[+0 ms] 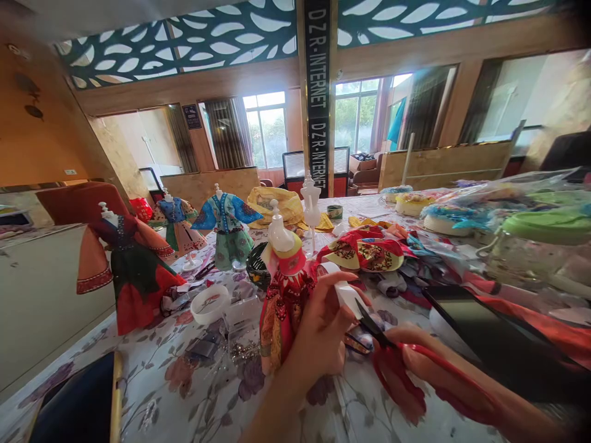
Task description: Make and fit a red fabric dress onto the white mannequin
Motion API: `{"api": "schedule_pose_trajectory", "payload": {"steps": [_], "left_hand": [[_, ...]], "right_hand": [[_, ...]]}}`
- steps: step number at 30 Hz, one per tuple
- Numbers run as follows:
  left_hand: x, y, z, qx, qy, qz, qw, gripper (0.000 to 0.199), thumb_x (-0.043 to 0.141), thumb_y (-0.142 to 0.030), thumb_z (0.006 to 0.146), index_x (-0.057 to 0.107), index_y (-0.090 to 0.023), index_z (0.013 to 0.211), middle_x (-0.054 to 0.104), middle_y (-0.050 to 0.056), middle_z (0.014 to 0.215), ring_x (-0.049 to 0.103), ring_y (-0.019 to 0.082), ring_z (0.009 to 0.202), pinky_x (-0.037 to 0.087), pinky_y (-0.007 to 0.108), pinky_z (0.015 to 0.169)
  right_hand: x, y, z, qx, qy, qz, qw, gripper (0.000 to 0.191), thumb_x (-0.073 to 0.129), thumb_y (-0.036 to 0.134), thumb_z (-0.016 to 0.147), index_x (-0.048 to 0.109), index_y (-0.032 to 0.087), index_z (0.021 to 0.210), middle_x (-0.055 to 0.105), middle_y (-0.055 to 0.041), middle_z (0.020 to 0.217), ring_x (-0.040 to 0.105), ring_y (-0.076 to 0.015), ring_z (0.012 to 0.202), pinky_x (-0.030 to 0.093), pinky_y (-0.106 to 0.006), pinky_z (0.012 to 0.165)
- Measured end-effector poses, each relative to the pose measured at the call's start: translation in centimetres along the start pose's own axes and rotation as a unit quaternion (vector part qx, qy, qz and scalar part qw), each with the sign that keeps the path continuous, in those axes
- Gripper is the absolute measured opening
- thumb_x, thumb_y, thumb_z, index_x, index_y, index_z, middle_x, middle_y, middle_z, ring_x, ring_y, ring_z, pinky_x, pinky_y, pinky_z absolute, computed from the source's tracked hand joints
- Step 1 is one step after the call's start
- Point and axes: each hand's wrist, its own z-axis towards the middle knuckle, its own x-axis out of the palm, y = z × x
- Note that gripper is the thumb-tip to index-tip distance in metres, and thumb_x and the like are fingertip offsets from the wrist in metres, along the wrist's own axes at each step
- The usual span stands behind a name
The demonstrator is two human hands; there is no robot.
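My left hand pinches a roll of white tape, with a strip of it stretched down toward the scissors. In my right hand are red-handled scissors, their dark blades meeting the end of the white strip. Just behind my left hand stands a small white mannequin in a red patterned dress with a yellow and red collar. My left forearm and hand hide part of that dress.
Several dressed mannequins, one in a dark green and red gown, stand at the left. A clear box of beads, a white ring, a phone, a black tablet, fabric scraps and a green-lidded jar lie around.
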Motion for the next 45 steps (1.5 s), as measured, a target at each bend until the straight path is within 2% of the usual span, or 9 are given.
{"api": "schedule_pose_trajectory", "payload": {"steps": [7,13,19,23,30,35,39,45], "left_hand": [[-0.5,0.2,0.0,0.007,0.014,0.052,0.999,0.035,0.061,-0.045,0.084,0.053,-0.022,0.110,0.066,0.003,0.085,0.057,0.012,0.076,0.043,0.021,0.068],[-0.7,0.1,0.0,0.002,0.033,0.058,0.998,0.032,0.060,-0.042,0.086,0.052,-0.023,0.111,0.066,0.003,0.089,0.059,0.012,0.074,0.044,0.023,0.072],[-0.9,0.1,0.0,0.003,0.015,0.081,0.997,0.037,0.062,-0.046,0.083,0.054,-0.022,0.110,0.065,0.005,0.088,0.058,0.015,0.079,0.043,0.024,0.070],[-0.8,-0.1,0.0,0.004,0.011,0.097,0.995,0.040,0.062,-0.050,0.081,0.055,-0.022,0.109,0.063,0.005,0.087,0.057,0.015,0.078,0.043,0.024,0.070],[-0.9,-0.1,0.0,0.003,0.009,0.106,0.994,0.039,0.061,-0.048,0.082,0.055,-0.022,0.110,0.063,0.005,0.089,0.054,0.014,0.077,0.042,0.023,0.069],[-1.0,0.0,-0.1,-0.001,0.006,0.110,0.994,0.040,0.059,-0.049,0.084,0.053,-0.022,0.112,0.064,0.005,0.091,0.052,0.013,0.073,0.040,0.023,0.065],[-0.9,-0.1,-0.1,-0.007,-0.002,0.108,0.994,0.041,0.058,-0.051,0.083,0.053,-0.022,0.112,0.064,0.004,0.089,0.050,0.012,0.069,0.040,0.023,0.064],[-0.1,0.0,-0.1,-0.010,-0.057,0.064,0.996,0.037,0.059,-0.050,0.083,0.054,-0.022,0.107,0.064,0.003,0.083,0.051,0.012,0.066,0.042,0.023,0.064]], "right_hand": [[-0.4,-0.9,0.3,-0.011,0.011,0.004,1.000,0.063,0.041,0.074,0.080,0.047,0.018,0.052,0.046,0.0008,0.041,0.040,-0.0089,0.037,0.035,-0.022,0.043],[-0.3,-0.4,0.3,0.014,-0.017,0.008,1.000,0.065,0.047,0.078,0.073,0.047,0.017,0.051,0.047,0.0002,0.041,0.041,-0.0092,0.039,0.033,-0.021,0.042],[0.0,-0.1,0.4,0.026,-0.004,0.001,1.000,0.066,0.044,0.079,0.073,0.043,0.018,0.049,0.043,0.0015,0.040,0.038,-0.0070,0.037,0.031,-0.020,0.041],[0.4,-0.1,0.4,0.042,-0.043,0.013,0.998,0.068,0.046,0.084,0.066,0.043,0.018,0.050,0.039,0.0036,0.036,0.032,-0.0057,0.033,0.026,-0.019,0.037],[0.7,0.0,0.4,0.086,-0.073,0.005,0.994,0.070,0.048,0.089,0.055,0.039,0.020,0.047,0.038,0.0042,0.034,0.032,-0.0056,0.031,0.025,-0.019,0.035],[0.8,-0.2,0.7,0.078,-0.078,-0.023,0.994,0.069,0.044,0.085,0.064,0.038,0.019,0.045,0.036,0.0043,0.032,0.029,-0.0046,0.030,0.022,-0.019,0.034],[1.0,-0.3,0.8,0.068,-0.091,-0.024,0.993,0.061,0.051,0.076,0.071,0.038,0.020,0.051,0.035,0.0059,0.034,0.027,-0.0039,0.030,0.018,-0.018,0.033],[1.4,-0.3,1.1,0.008,-0.126,-0.126,0.984,0.054,0.060,0.064,0.073,0.037,0.020,0.055,0.030,0.0064,0.047,0.034,-0.0059,0.039,0.023,-0.017,0.035]]}}
